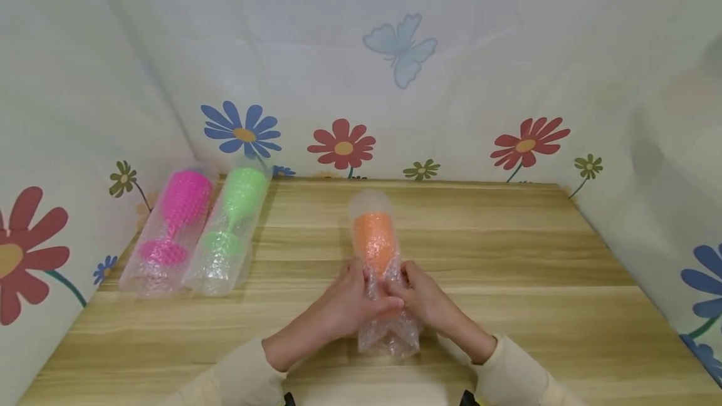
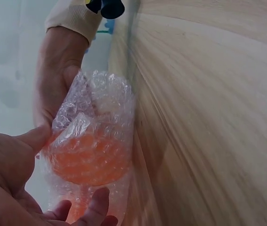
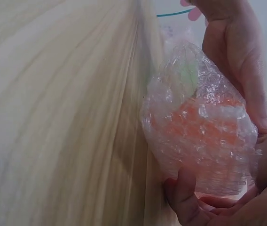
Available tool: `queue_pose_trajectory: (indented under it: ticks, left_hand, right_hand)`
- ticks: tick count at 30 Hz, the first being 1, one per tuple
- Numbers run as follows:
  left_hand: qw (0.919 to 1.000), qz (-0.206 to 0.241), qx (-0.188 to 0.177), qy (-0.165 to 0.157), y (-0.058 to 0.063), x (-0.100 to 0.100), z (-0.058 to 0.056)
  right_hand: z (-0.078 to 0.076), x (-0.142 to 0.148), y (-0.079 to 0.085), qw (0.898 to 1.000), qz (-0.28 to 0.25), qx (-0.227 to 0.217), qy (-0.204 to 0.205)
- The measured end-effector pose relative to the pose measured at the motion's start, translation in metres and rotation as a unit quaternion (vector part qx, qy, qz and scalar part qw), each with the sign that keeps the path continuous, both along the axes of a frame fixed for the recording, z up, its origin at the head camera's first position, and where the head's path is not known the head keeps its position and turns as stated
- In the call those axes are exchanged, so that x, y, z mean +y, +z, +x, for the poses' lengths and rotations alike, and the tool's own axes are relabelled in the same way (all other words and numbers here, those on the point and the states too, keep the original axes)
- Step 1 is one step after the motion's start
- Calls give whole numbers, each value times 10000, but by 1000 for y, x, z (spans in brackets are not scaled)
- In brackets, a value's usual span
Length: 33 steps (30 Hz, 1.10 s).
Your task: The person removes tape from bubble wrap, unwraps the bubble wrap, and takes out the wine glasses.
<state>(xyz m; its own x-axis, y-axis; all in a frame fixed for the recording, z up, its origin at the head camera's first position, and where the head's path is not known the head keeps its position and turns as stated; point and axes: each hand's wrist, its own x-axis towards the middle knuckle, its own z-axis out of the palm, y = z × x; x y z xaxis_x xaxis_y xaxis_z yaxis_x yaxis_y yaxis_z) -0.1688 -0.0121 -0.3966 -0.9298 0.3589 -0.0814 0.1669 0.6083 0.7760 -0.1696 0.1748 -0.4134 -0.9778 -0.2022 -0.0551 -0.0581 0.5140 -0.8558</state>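
Observation:
An orange goblet-shaped piece lies near the middle of the table, rolled in clear bubble wrap. My left hand grips the wrapped piece from the left, and my right hand grips it from the right. The thumbs come together on top of the wrap, near the narrow middle. In the left wrist view, folded bubble wrap covers the near end above the orange base. The right wrist view has fingers curled against the wrap's underside.
At the left of the wooden table lie two more bubble-wrapped pieces of this shape, one pink and one green, side by side. A flower-printed cloth hangs behind the table and along both sides.

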Motion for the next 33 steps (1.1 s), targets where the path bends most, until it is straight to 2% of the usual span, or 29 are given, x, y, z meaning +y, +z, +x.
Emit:
queue_pose_trajectory:
  ticks: [6,11,15,19,25,29,33]
  left_hand:
    - [9996,-11,296,15,0,-9,5]
    - [9984,105,549,107,-3,-11,11]
    - [9973,140,718,101,-5,-12,15]
    - [9984,173,526,137,-2,-14,13]
    - [9989,289,92,346,0,-19,10]
    - [9989,249,-13,398,0,-20,11]
    - [9990,152,-27,430,-1,-20,12]
  right_hand:
    - [2,-5,4,9990,-87,-170,408]
    - [2,4,13,9925,-125,-285,1182]
    - [2,18,17,9846,-270,-576,1627]
    - [-1,25,21,9776,-385,-883,1869]
    - [-5,27,22,9657,-492,-978,2355]
    - [-7,24,19,9570,-599,-817,2718]
    - [-7,20,16,9594,-548,-437,2731]
